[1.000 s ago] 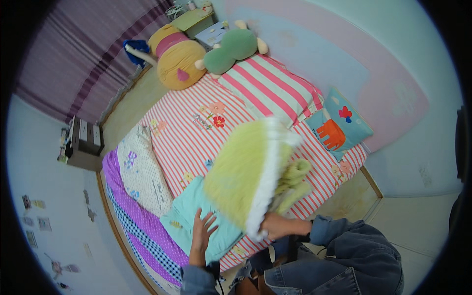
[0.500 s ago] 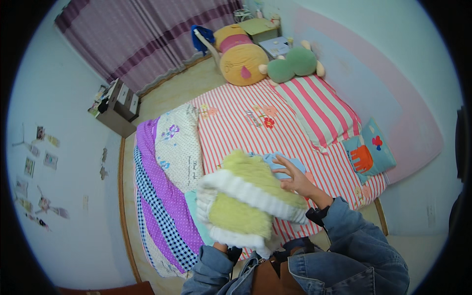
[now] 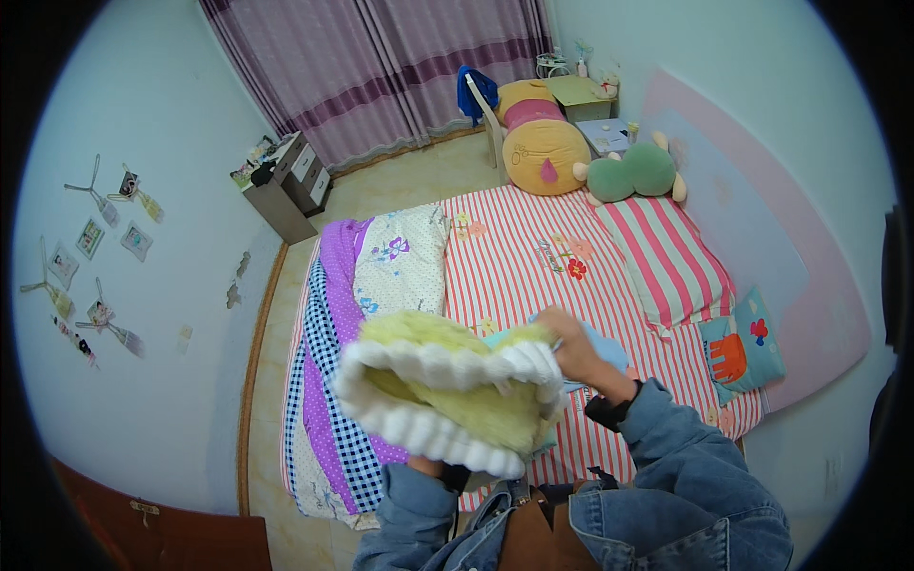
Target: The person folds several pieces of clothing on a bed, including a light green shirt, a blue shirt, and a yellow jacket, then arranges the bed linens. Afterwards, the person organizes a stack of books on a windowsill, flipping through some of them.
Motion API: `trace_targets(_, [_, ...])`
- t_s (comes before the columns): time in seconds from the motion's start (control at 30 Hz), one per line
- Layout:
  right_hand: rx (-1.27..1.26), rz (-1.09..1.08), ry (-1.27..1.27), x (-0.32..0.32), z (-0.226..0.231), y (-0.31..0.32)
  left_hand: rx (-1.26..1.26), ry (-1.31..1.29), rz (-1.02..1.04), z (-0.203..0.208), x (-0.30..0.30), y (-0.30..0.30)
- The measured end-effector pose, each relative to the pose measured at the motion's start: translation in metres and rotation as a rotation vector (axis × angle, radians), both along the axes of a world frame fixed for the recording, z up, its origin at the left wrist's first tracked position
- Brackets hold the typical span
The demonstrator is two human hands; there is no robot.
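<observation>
The bed, under its red-and-white striped sheet [image 3: 505, 257], forms the surface below the work. The folded quilt [image 3: 338, 381], purple with a blue-and-white gingham band, lies along the left side. The yellow-green fleece garment [image 3: 447, 398] is held up between the two hands, above the near part of the bed; contact between its underside and the sheet cannot be confirmed. Its wide opening gapes toward the viewer. Hazard: the bulky, limp fleece may sag at the middle and fold in on itself if the hands draw together. A low-hanging edge may drag the light-blue cloth [image 3: 606, 352], which lies just beside the right hand [image 3: 573, 356], or catch on the quilt.

The right hand grips the garment's right end, its fingers pinching the fleece near the white ribbed trim [image 3: 428, 436]. A shallow pinch on thick pile may slip, dropping that end. The left hand [image 3: 426, 465] is mostly hidden beneath the garment; the state of its fingers cannot be told. Uneven support there may twist the opening. The black wristband [image 3: 606, 415] may snag loose pile.
</observation>
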State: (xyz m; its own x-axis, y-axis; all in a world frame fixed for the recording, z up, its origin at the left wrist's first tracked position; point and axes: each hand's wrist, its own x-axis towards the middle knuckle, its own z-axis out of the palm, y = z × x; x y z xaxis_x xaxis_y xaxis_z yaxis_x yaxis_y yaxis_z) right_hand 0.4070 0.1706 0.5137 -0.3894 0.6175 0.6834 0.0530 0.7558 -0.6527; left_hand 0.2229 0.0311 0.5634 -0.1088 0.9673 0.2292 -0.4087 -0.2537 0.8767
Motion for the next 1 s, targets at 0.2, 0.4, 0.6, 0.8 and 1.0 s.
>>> trace_targets(0.2, [-0.272,0.0,0.329,0.029,0.042,0.015,0.122,0.026,0.015,0.053,-0.013,0.035])
trace_targets(0.4, [-0.764,0.12,0.556,0.042,0.072,0.005,0.129,-0.017,-0.073,0.059,0.006,0.034])
trace_targets(0.6, [-1.154,0.373,0.889,0.053,0.055,-0.001,0.255,0.196,0.407,0.056,-0.003,0.018])
trace_targets(0.8, [-1.231,0.482,0.776,0.063,0.021,0.026,0.25,0.614,0.771,0.048,-0.017,0.002])
trace_targets(1.0, [-1.257,0.728,0.711,0.061,0.045,-0.001,0.021,-0.304,-0.036,0.045,-0.01,-0.009])
